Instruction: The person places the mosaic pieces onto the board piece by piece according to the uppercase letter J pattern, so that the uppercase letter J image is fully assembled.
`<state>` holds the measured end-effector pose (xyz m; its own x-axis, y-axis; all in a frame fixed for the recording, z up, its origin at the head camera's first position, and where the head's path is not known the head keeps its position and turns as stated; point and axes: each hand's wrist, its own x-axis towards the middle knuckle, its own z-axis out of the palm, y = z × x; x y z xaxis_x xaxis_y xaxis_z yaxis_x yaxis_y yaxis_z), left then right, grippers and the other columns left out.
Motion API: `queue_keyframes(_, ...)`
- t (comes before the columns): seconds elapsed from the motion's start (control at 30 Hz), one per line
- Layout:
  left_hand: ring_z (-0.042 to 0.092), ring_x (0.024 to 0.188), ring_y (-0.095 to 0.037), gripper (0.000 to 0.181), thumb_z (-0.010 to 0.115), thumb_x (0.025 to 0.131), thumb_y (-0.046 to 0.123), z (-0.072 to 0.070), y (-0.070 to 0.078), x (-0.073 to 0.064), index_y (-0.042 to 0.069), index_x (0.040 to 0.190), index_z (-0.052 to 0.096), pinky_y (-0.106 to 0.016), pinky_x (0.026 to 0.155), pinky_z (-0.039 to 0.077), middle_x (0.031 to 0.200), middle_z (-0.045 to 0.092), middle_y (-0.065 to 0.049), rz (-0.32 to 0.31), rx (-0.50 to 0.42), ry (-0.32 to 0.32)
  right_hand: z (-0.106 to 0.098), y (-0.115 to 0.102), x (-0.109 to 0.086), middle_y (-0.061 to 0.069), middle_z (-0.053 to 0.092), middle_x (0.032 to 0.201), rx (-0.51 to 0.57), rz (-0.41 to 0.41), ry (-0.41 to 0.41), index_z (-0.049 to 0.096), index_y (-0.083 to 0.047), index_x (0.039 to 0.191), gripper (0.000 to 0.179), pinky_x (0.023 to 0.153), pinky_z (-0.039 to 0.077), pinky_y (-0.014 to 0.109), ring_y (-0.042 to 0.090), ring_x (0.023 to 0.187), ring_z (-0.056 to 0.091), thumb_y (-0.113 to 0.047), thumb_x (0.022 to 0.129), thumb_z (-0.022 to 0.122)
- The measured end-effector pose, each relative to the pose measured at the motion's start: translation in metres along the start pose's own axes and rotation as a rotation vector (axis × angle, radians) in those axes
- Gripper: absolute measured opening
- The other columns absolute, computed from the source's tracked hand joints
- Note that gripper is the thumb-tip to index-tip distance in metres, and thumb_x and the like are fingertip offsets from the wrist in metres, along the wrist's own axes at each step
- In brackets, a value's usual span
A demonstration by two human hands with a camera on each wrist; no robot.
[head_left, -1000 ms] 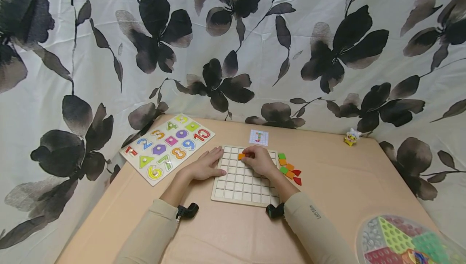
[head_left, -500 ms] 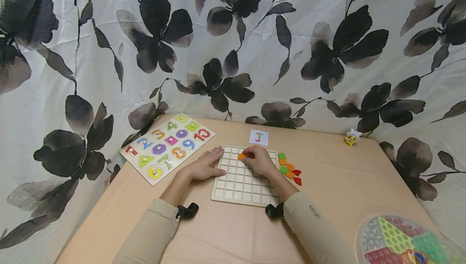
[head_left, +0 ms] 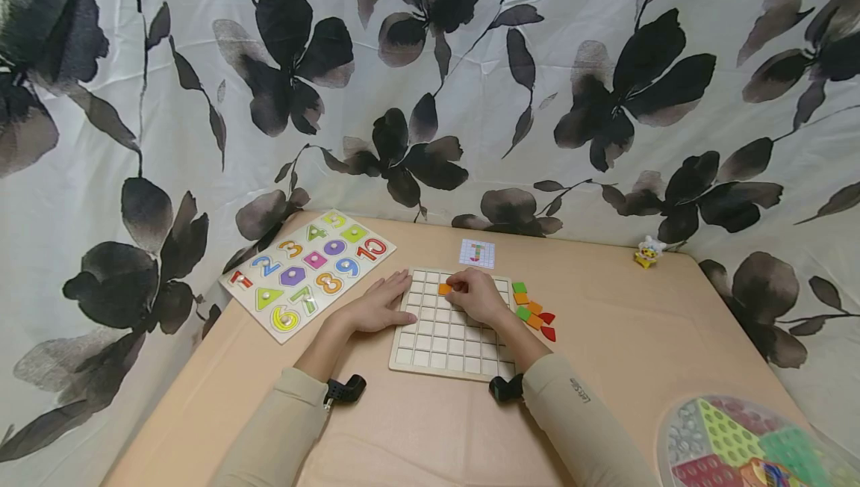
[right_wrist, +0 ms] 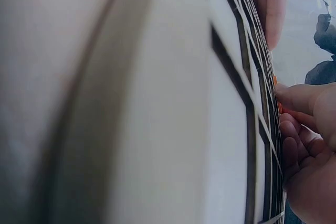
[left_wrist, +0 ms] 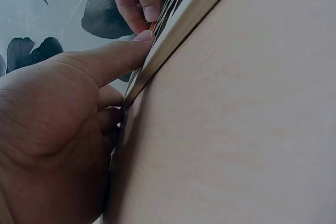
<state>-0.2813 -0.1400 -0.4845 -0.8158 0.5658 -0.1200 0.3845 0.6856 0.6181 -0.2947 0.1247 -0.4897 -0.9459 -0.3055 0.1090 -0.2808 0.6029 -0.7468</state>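
One orange tile [head_left: 444,290] sits on the far part of the grid board [head_left: 430,361], pinched by the right hand [head_left: 478,297], while the left hand [head_left: 376,306] lies extended, thumb on the board's edge. Placing appears to be the step in hand; the next move likely calls for squaring the tile in its cell. Beside the board, loose tiles [head_left: 521,298] dot the bench [head_left: 605,323]; a patterned card [head_left: 477,253] lies beyond.
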Motion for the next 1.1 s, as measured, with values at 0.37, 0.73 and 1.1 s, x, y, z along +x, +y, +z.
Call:
queue_keyframes(0.37,0.003,0.164,-0.032,0.093,0.067,0.099,0.046,0.002,0.001,-0.001,0.001,0.165,0.019,-0.049,0.134,-0.002,0.176,0.009,-0.014,-0.009,-0.006,0.002,-0.007,-0.001,-0.003,0.009,0.071,0.106,0.108,-0.041,-0.034,0.070,0.001,0.128,0.033,0.079,0.054,0.029,0.019,0.090,0.062,-0.012,0.097,0.073)
queue_keyframes(0.73,0.003,0.164,-0.033,0.093,0.067,0.099,0.046,0.001,0.002,-0.001,0.001,0.165,0.020,-0.051,0.134,-0.001,0.176,0.009,-0.014,-0.004,-0.010,0.007,-0.025,-0.013,-0.018,0.017,0.068,0.116,0.144,-0.108,0.057,0.070,-0.003,0.129,0.033,0.081,0.055,0.027,0.021,0.094,0.061,-0.016,0.099,0.073)
queue_keyframes(1.1,0.003,0.164,-0.033,0.093,0.067,0.099,0.046,0.000,0.001,0.000,0.000,0.165,0.019,-0.050,0.134,-0.001,0.176,0.009,-0.014,0.001,0.005,0.007,-0.038,-0.019,-0.032,0.017,0.068,0.115,0.187,-0.135,0.189,0.074,-0.009,0.123,0.027,0.079,0.052,0.021,0.022,0.094,0.062,-0.012,0.097,0.075)
